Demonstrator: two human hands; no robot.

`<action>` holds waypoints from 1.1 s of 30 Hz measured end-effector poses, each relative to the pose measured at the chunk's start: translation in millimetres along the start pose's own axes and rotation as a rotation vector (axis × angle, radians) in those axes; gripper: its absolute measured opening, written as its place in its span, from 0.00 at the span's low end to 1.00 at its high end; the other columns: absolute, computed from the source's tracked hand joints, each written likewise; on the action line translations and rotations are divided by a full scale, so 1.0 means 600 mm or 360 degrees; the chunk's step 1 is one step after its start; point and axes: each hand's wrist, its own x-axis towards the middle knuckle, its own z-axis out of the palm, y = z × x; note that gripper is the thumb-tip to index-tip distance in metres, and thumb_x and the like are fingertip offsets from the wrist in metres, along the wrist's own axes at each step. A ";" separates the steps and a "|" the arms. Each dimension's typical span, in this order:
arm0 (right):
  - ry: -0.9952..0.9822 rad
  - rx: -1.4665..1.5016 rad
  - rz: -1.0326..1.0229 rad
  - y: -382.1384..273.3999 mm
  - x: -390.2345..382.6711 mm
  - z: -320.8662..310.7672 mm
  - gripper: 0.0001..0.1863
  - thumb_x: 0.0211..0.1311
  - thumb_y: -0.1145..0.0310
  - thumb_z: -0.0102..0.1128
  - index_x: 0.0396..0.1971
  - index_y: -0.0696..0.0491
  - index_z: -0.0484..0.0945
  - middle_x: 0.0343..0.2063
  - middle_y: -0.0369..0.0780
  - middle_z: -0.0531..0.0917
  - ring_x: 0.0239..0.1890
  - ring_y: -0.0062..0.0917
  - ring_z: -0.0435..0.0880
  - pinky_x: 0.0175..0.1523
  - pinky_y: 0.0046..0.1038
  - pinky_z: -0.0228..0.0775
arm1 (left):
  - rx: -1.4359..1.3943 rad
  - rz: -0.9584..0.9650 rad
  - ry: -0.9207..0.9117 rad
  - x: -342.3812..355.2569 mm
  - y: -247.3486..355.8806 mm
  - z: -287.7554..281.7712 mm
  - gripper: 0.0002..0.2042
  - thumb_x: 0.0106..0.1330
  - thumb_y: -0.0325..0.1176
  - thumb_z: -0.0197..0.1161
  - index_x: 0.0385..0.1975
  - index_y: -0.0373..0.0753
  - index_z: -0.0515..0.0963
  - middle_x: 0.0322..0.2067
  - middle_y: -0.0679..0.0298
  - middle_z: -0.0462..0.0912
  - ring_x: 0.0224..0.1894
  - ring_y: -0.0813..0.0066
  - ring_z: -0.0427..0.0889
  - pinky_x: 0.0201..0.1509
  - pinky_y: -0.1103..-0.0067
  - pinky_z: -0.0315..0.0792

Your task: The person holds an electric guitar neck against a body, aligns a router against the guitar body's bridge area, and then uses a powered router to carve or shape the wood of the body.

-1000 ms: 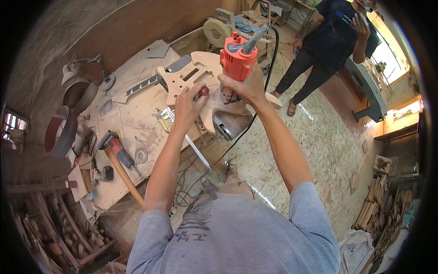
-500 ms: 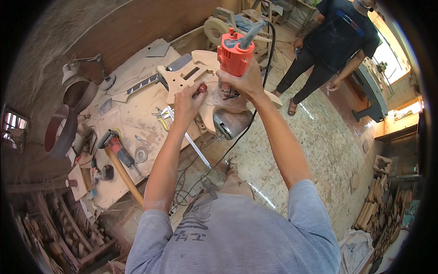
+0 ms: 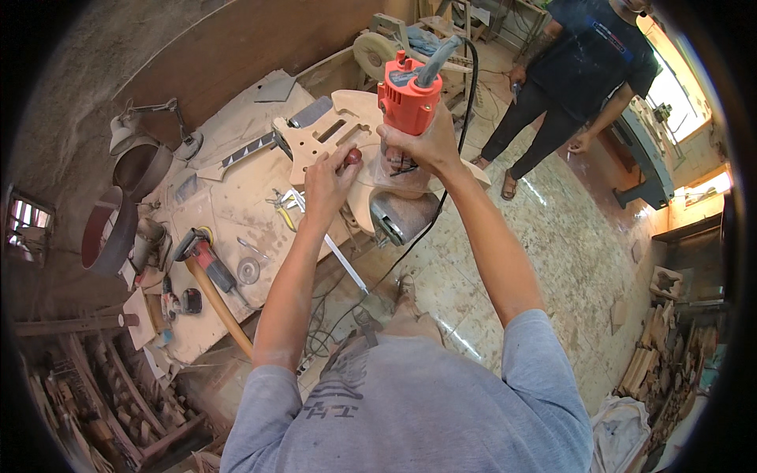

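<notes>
A red trim router stands upright on a pale wooden guitar body, which has cut pockets and small holes. My right hand is closed around the router's lower part, below the red motor housing. Fingers of my left hand close on a dark red round knob beside the router's base. Under the router a see-through base plate lies against the wood; the bit is hidden. A grey, rounded machine part shows beneath the body's near edge. A black cord hangs down past my right wrist.
A caliper, yellow-handled pliers, an angle grinder and a guitar neck lie on the dusty workbench. A desk lamp stands at its back. Another person stands at the far right. Cables trail on the floor.
The whole view has shifted slightly. Both hands keep their hold, and the router shows little movement on the guitar body. The other person's hand at right has moved a little.
</notes>
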 end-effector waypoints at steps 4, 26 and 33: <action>0.0028 0.0112 -0.0038 -0.003 0.001 0.006 0.36 0.45 0.55 0.83 0.54 0.55 0.79 0.42 0.37 0.87 0.45 0.25 0.85 0.54 0.31 0.77 | 0.0049 -0.0046 -0.0047 0.002 0.006 -0.006 0.21 0.67 0.38 0.74 0.59 0.46 0.85 0.33 0.52 0.87 0.35 0.59 0.91 0.42 0.68 0.80; 0.0146 -0.0044 0.0008 -0.037 -0.044 0.007 0.39 0.45 0.55 0.84 0.57 0.55 0.77 0.47 0.40 0.87 0.48 0.29 0.88 0.57 0.33 0.79 | -0.0121 0.0129 -0.0188 -0.001 -0.014 -0.020 0.19 0.61 0.37 0.76 0.52 0.44 0.87 0.40 0.46 0.87 0.32 0.54 0.87 0.42 0.65 0.81; 0.0157 -0.0065 -0.0019 -0.038 -0.039 0.015 0.45 0.42 0.56 0.86 0.60 0.56 0.74 0.49 0.44 0.87 0.50 0.34 0.89 0.57 0.36 0.81 | -0.0074 0.0017 -0.0268 0.003 -0.010 -0.026 0.19 0.62 0.34 0.75 0.54 0.43 0.86 0.36 0.49 0.87 0.35 0.57 0.90 0.43 0.68 0.81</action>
